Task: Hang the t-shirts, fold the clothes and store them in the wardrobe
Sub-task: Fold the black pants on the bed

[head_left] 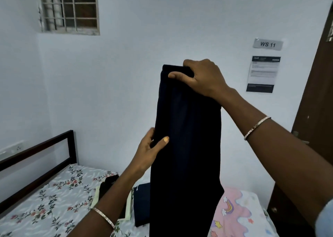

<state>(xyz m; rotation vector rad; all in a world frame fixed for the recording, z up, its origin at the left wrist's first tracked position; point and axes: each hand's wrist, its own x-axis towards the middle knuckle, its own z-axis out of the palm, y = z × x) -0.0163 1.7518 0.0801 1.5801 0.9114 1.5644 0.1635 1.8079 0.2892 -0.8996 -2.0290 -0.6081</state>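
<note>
A long dark navy garment (187,146) hangs upright in front of me over the bed. My right hand (201,78) grips its top edge, thumb on the near side and fingers curled over the far side. Lower down, my left hand (151,148) pinches the garment's left edge between thumb and fingers. Behind the garment on the bed lies a folded dark blue cloth (142,204). A black garment (108,184) rests on a pale green one (128,211) just left of it, partly hidden by my left forearm.
The bed (54,200) has a floral sheet and a dark frame (36,152) along the left wall. A pink rainbow-print pillow (239,213) lies at the right. A brown door (317,110) stands at the far right. A barred window (70,7) is up left.
</note>
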